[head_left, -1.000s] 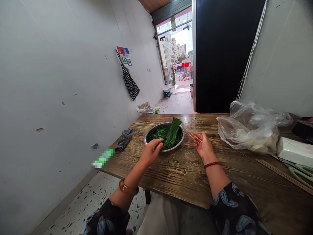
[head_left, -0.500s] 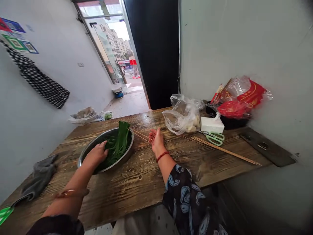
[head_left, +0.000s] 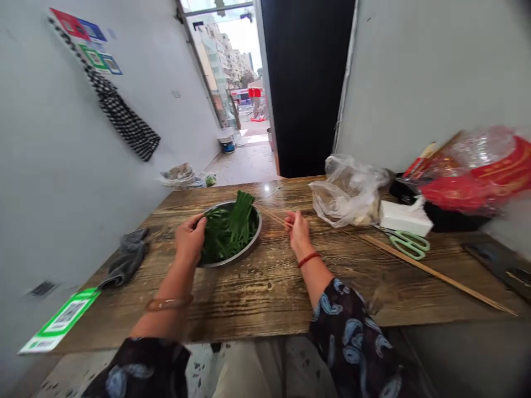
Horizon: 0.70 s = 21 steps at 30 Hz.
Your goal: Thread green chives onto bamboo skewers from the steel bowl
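Note:
My left hand [head_left: 189, 239] grips the left rim of a round metal bowl [head_left: 244, 253], thumb on the inner side. Inside the bowl lie loose green leaves [head_left: 215, 237], long and flat like chives. A neat bundle of the same leaves [head_left: 240, 215] leans over the bowl's far right side. Thin wooden skewers [head_left: 271, 214] run from this bundle to my right hand [head_left: 297, 229], which is closed around their near ends. Whether the tips pass right through the leaves cannot be made out.
Right of my right hand lie more skewers [head_left: 435, 272], green-handled scissors [head_left: 409, 244], a tissue box [head_left: 404, 216] and a clear plastic bag [head_left: 348, 190]. Red packaging [head_left: 468, 182] sits behind them. A grey cloth [head_left: 126, 260] and a green QR-code card [head_left: 62, 320] are at the left.
My left hand has come out from over the leaves to the bowl's left rim. My right hand's fingers have closed more around the skewers. The whole view has swung left.

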{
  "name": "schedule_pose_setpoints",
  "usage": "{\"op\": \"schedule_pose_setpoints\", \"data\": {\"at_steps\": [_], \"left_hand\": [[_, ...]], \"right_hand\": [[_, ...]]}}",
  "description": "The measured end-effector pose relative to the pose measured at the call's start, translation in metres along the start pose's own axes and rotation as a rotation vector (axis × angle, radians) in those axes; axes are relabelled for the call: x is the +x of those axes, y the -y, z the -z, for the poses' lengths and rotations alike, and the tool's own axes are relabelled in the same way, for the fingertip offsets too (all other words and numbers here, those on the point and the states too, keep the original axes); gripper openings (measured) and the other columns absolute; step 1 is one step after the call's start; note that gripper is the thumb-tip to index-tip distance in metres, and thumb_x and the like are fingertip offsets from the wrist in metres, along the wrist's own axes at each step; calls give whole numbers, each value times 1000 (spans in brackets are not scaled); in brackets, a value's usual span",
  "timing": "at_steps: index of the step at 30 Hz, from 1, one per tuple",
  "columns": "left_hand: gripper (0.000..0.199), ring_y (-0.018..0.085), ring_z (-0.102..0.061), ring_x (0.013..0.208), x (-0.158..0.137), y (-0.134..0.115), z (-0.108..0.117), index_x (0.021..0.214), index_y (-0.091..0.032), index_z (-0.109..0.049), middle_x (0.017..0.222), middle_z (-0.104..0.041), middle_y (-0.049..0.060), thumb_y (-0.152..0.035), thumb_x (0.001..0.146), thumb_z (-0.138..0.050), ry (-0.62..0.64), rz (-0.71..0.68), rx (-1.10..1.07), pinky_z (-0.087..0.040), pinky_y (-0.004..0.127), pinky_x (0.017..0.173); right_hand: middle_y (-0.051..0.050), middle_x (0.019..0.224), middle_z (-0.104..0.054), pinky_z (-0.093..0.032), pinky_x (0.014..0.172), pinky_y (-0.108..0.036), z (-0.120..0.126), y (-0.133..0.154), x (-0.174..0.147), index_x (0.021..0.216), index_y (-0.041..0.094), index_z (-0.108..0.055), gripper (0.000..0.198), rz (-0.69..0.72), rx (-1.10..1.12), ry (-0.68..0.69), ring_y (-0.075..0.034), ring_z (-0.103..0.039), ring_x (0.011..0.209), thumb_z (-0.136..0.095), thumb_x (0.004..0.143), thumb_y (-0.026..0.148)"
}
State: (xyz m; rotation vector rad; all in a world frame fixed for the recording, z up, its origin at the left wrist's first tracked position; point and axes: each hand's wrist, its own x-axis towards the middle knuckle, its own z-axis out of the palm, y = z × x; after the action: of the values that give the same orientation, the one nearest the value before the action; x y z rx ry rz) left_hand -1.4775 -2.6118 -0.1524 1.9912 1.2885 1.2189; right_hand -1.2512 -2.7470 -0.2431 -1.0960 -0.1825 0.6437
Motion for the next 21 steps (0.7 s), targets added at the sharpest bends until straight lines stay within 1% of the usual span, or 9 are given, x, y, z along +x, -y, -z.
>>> {"op": "schedule_pose_setpoints", "data": {"at_steps": [2, 3, 6, 8, 11, 13, 15, 18, 21], "left_hand": [[39, 15, -58, 69, -4, 2, 0, 96, -12, -67, 80, -68, 4, -40, 72, -55, -35, 77, -258, -45, 26, 68], [37, 13, -56, 67, -6, 3, 1, 93, -12, -66, 78, -67, 3, -39, 70, -56, -56, 93, -328, -44, 25, 66], [28, 11, -53, 63, -7, 1, 2, 85, -12, -65, 72, -63, 1, -34, 69, -58, -73, 81, -379, -42, 22, 62], [25, 12, -53, 63, -6, 0, 4, 85, -13, -65, 71, -62, 0, -32, 71, -57, -39, 39, -337, -42, 23, 61], [25, 13, -56, 63, 1, 0, 5, 91, -14, -65, 73, -63, 2, -30, 76, -55, 57, -60, -217, -43, 25, 61], [28, 15, -59, 67, 6, 4, 4, 100, -15, -64, 80, -65, 3, -30, 79, -53, 121, -156, -124, -46, 27, 64], [32, 16, -61, 75, 10, 9, 5, 109, -15, -62, 91, -66, 6, -27, 82, -50, 163, -254, -29, -48, 29, 70], [34, 20, -61, 88, 11, 17, 12, 115, -14, -60, 105, -64, 11, -23, 85, -45, 199, -355, 101, -49, 35, 81], [34, 21, -60, 96, 8, 24, 24, 117, -15, -59, 111, -64, 11, -22, 88, -43, 242, -407, 178, -47, 38, 90]], "right_hand": [[1, 67, -59, -39, 48, -21, 4, -4, 3, 90, 17, -60, 46, 61, -92, -11, -10, -52, 52, -36, 85, 57], [0, 68, -60, -39, 49, -22, 7, -5, 5, 92, 17, -60, 47, 97, -145, -13, -10, -53, 53, -38, 84, 57], [-4, 75, -64, -43, 57, -27, 19, 0, 6, 98, 15, -63, 46, 223, -327, 2, -15, -56, 61, -45, 81, 54], [-7, 82, -67, -46, 71, -33, 36, 8, 3, 97, 15, -65, 41, 315, -460, 20, -19, -59, 72, -51, 79, 49], [-11, 100, -68, -40, 92, -40, 76, 22, -3, 93, 18, -69, 29, 455, -680, 50, -26, -58, 97, -56, 78, 38], [-12, 105, -67, -40, 95, -41, 106, 28, -4, 101, 18, -69, 32, 672, -1123, 97, -26, -58, 101, -47, 85, 35], [-13, 111, -66, -42, 94, -40, 130, 30, -2, 109, 17, -66, 36, 756, -1430, 71, -26, -58, 104, -41, 89, 31], [-14, 115, -66, -44, 90, -39, 150, 27, 2, 119, 14, -62, 39, 740, -1727, -44, -27, -59, 105, -39, 90, 29], [-17, 113, -66, -46, 84, -41, 155, 21, 4, 118, 13, -62, 41, 672, -1891, -170, -30, -60, 100, -41, 90, 33]]}}
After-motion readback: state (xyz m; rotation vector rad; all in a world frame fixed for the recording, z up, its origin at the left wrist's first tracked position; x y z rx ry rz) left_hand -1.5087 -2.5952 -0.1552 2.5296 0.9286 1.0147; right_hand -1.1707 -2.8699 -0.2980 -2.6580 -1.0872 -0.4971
